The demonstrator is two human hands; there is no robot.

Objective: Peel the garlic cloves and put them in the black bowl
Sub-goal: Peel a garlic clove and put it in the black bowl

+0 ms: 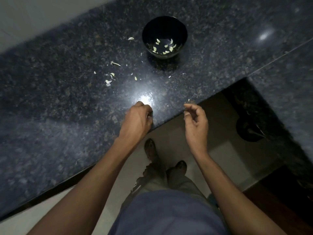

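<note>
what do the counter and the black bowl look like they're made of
Counter: polished granite-like stone, judging by its dark speckled grain and mirror-like glare. Black bowl: smooth and glossy, with faint sheen inside; it could be ceramic, plastic or melamine.

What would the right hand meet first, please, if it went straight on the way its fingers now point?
The right hand has its fingers curled toward the left hand, over the counter's edge. Going straight on, it would probably meet the left hand first; nothing shows between them, though depth is unclear.

Left hand (pixel 137 118): curled fingers face away, anything held is hidden. Countertop (pixel 50 99) blurred toward frame edges. Forearms cut off at bottom.
</note>
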